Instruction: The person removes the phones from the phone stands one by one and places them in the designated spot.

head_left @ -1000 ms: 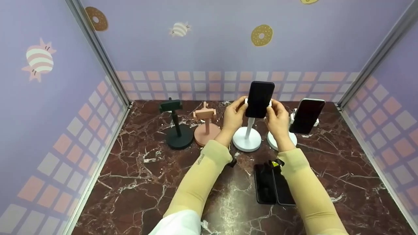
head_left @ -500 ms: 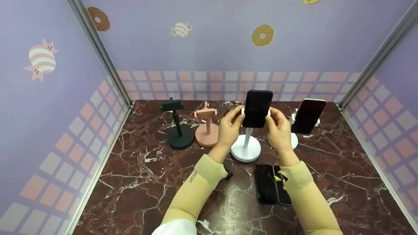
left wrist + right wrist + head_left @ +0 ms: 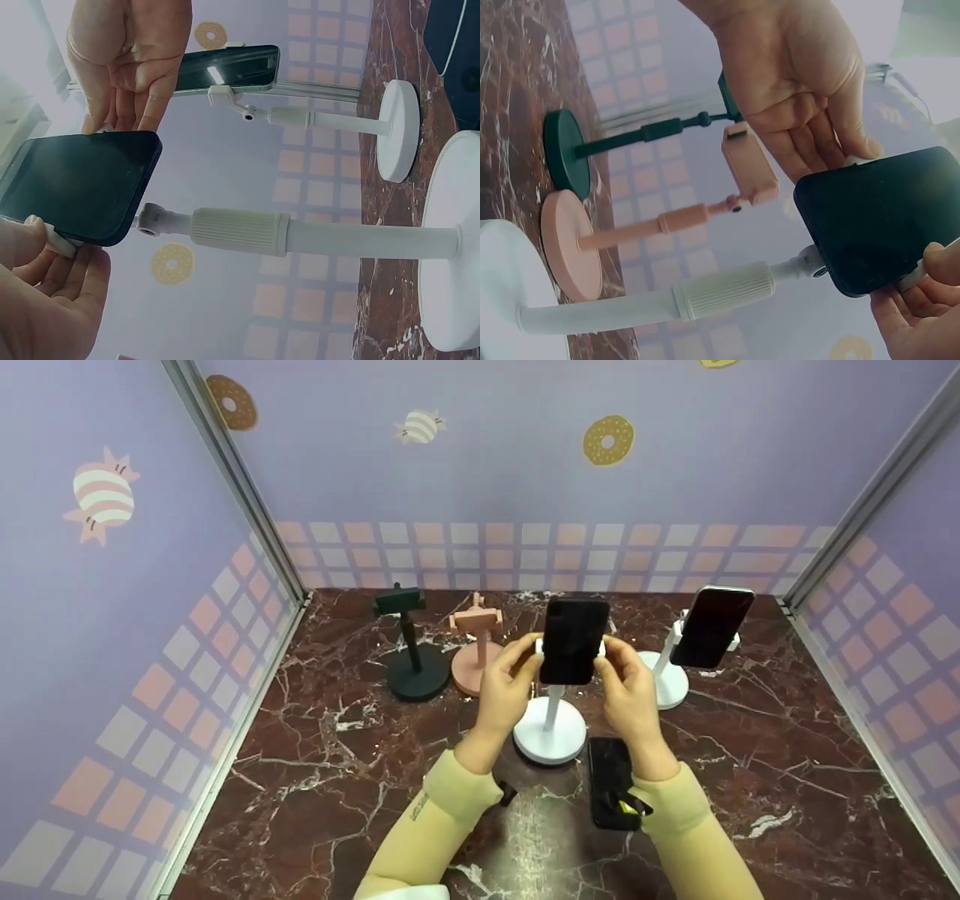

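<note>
A black phone [image 3: 576, 641] sits upright in the clamp of a white phone stand [image 3: 550, 731], its dark screen facing me. My left hand [image 3: 504, 694] pinches the clamp's left end between thumb and fingers. At the opposite end, my right hand [image 3: 631, 697] pinches the clamp the same way. Both wrist views show the thumbs at the white clamp ends along the phone's edges, and the stand's ribbed collar [image 3: 238, 231] below the phone. A dark shadow lies under the round base; whether it touches the table I cannot tell.
To the right, another white stand [image 3: 670, 688] holds a phone [image 3: 712, 626]. A dark green stand [image 3: 418, 675] and a pink stand [image 3: 471, 664] stand at the left. A black phone [image 3: 611, 772] lies on the marble table [image 3: 315, 810] beside my right forearm. Patterned walls enclose the table.
Both hands have drawn the white stand with its phone toward me and slightly left. The right forearm now covers the second phone lying on the table. The other stands stay put.
</note>
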Tool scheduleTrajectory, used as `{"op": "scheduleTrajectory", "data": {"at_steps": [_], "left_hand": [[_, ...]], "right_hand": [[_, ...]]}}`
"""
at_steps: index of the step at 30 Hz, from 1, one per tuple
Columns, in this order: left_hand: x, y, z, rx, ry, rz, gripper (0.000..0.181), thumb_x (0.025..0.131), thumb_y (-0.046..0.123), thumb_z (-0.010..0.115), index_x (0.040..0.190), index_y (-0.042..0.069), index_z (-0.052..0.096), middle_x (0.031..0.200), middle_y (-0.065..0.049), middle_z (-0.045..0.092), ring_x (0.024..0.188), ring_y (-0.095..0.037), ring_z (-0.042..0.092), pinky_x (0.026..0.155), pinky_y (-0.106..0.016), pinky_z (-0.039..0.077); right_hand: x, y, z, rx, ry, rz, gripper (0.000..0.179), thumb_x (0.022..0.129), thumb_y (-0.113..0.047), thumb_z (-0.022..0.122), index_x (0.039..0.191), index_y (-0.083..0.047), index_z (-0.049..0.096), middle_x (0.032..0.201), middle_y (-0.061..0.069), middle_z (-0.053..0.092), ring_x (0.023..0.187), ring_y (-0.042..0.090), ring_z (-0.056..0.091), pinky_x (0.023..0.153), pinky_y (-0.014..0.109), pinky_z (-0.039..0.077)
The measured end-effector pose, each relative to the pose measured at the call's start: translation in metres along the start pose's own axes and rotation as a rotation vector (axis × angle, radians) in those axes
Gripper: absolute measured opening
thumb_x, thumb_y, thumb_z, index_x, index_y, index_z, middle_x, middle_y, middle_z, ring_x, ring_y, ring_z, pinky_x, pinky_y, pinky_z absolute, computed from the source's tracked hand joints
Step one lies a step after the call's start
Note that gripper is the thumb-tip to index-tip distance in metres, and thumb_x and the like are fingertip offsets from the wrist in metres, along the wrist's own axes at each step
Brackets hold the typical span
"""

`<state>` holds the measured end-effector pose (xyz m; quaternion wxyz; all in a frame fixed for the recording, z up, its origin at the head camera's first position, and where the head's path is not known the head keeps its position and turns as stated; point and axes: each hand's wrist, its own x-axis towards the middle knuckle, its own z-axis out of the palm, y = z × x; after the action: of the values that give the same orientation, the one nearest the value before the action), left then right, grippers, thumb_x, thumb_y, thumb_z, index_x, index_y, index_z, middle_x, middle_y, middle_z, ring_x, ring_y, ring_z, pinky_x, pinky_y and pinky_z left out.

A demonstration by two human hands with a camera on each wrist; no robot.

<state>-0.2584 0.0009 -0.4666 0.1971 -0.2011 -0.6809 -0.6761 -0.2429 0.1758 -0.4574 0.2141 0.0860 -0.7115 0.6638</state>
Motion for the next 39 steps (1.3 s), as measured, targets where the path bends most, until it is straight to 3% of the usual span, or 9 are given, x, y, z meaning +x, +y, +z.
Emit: {"op": "scheduleTrajectory", "data": {"at_steps": [4, 10, 14, 23, 28, 39], "left_hand": [[-0.009, 0.0, -0.005, 0.029, 0.015, 0.03, 0.032, 0.098, 0.003, 0.066, 0.128, -0.01, 0.066, 0.123, -0.025, 0.07, 0.103, -0.015, 0.065, 0.091, -0.024, 0.056], [-0.02, -0.002, -0.009, 0.047, 0.052, 0.054, 0.033, 0.096, -0.001, 0.066, 0.127, -0.012, 0.065, 0.127, -0.027, 0.068, 0.117, -0.038, 0.066, 0.101, -0.027, 0.055], [-0.025, -0.003, -0.01, 0.05, 0.06, 0.053, 0.034, 0.096, -0.001, 0.067, 0.127, -0.012, 0.065, 0.127, -0.026, 0.069, 0.119, -0.04, 0.065, 0.103, -0.027, 0.054], [-0.033, -0.002, -0.014, 0.012, 0.048, 0.049, 0.032, 0.096, -0.001, 0.068, 0.126, -0.011, 0.066, 0.122, -0.026, 0.07, 0.101, -0.007, 0.064, 0.085, -0.017, 0.054], [-0.034, -0.002, -0.014, -0.002, 0.034, 0.034, 0.033, 0.097, -0.001, 0.067, 0.128, -0.009, 0.066, 0.118, -0.025, 0.07, 0.092, -0.005, 0.061, 0.076, -0.016, 0.052], [-0.034, 0.0, -0.012, -0.058, 0.018, -0.045, 0.034, 0.097, 0.0, 0.067, 0.129, -0.012, 0.064, 0.12, -0.029, 0.069, 0.099, -0.003, 0.065, 0.083, -0.017, 0.056]], "right_hand": [[-0.008, -0.002, 0.003, 0.026, -0.023, -0.028, 0.03, 0.098, 0.013, 0.053, 0.127, 0.022, 0.054, 0.122, 0.028, 0.066, 0.103, -0.001, 0.064, 0.093, 0.014, 0.052], [-0.016, -0.002, 0.007, 0.037, -0.056, -0.063, 0.03, 0.099, 0.012, 0.054, 0.127, 0.023, 0.053, 0.122, 0.029, 0.065, 0.105, -0.002, 0.064, 0.094, 0.014, 0.052], [-0.02, 0.001, 0.007, 0.046, -0.067, -0.079, 0.03, 0.1, 0.012, 0.054, 0.127, 0.024, 0.052, 0.122, 0.031, 0.064, 0.106, -0.001, 0.064, 0.094, 0.014, 0.053], [-0.027, 0.002, 0.005, 0.038, -0.086, -0.061, 0.03, 0.1, 0.01, 0.054, 0.127, 0.023, 0.053, 0.123, 0.034, 0.063, 0.106, -0.001, 0.064, 0.094, 0.014, 0.053], [-0.029, 0.002, 0.004, 0.008, -0.079, -0.057, 0.031, 0.101, 0.009, 0.054, 0.129, 0.022, 0.053, 0.124, 0.035, 0.062, 0.104, -0.002, 0.064, 0.092, 0.013, 0.052], [-0.028, 0.004, 0.001, 0.005, -0.093, -0.056, 0.034, 0.102, 0.005, 0.055, 0.131, 0.022, 0.052, 0.126, 0.038, 0.061, 0.107, -0.005, 0.063, 0.096, 0.012, 0.052]]}}
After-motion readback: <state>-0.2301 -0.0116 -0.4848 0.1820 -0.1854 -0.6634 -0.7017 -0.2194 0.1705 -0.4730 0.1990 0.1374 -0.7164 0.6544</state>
